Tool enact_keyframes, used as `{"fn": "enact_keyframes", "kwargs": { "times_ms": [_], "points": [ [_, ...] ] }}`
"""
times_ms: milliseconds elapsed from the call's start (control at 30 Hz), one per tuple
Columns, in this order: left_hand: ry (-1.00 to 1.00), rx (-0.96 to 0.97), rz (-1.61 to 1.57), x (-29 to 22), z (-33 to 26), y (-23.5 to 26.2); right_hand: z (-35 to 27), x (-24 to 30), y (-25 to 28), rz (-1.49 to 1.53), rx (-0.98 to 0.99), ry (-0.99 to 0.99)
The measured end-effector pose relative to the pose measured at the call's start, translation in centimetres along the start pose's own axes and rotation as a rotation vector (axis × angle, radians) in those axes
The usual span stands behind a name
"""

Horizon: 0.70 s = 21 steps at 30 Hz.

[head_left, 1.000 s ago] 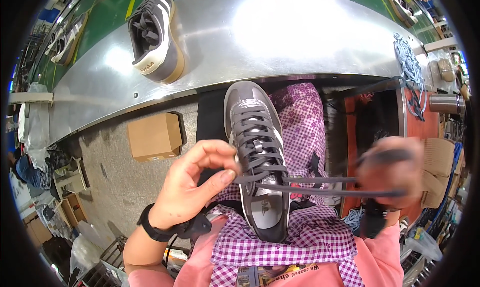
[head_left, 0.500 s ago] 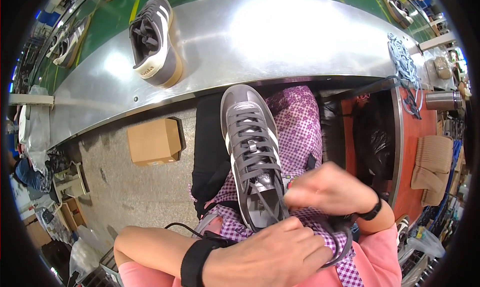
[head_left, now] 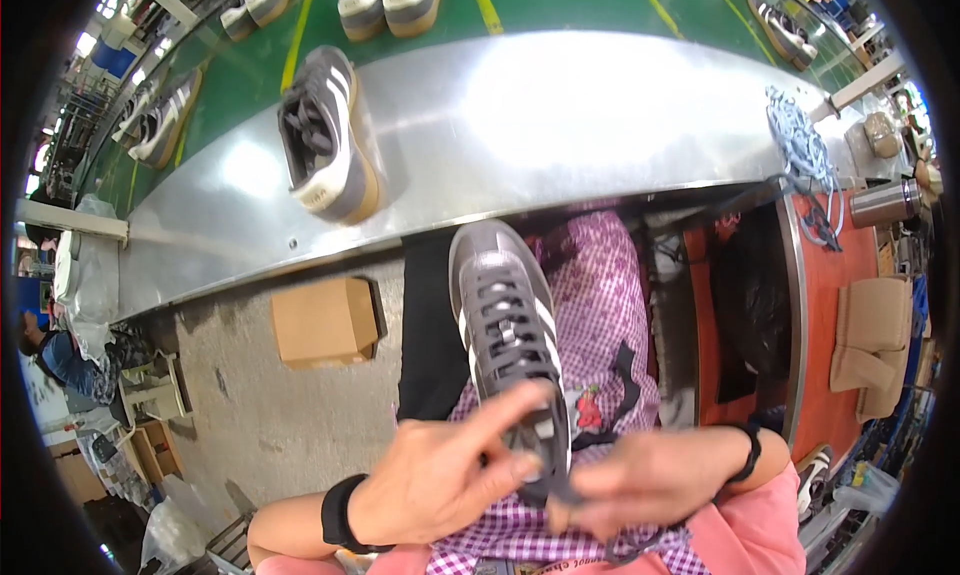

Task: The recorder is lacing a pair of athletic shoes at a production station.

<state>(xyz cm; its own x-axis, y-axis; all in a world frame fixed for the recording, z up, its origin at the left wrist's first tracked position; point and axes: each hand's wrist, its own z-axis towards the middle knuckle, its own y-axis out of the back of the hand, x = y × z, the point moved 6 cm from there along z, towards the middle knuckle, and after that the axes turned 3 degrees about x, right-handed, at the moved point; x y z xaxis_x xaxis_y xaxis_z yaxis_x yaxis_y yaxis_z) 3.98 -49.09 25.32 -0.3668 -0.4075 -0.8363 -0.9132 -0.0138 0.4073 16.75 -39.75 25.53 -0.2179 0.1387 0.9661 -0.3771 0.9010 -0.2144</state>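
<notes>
Shoe (head_left: 505,325), grey with white stripes, lies on the lap over a purple checked apron (head_left: 600,295), toe pointing far. Left hand (head_left: 440,480) rests at the heel end, forefinger extended across the tongue, other fingers curled. Right hand (head_left: 650,475) sits just beside it, fingers closed on a dark lace (head_left: 560,490). Second shoe (head_left: 325,140) lies on the far metal desk (head_left: 560,115). Cardboard box (head_left: 325,320) sits on the floor at left.

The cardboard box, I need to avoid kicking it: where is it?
In the head view the cardboard box sits on the concrete floor, left of the grey shoe on the person's lap, just below the metal table's edge.
</notes>
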Motion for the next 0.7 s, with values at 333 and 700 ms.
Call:
{"fn": "enact_keyframes", "kwargs": {
  "times_ms": [333,700],
  "points": [
    [-0.058,-0.183,0.756,0.4,1.3,-0.1,-0.9,-2.8,2.7,-0.696,-0.404,-0.069],
    [-0.315,-0.272,0.202,0.7,2.9,-1.4,1.6,-0.4,2.8,-1.088,-0.712,0.200]
  ]
}}
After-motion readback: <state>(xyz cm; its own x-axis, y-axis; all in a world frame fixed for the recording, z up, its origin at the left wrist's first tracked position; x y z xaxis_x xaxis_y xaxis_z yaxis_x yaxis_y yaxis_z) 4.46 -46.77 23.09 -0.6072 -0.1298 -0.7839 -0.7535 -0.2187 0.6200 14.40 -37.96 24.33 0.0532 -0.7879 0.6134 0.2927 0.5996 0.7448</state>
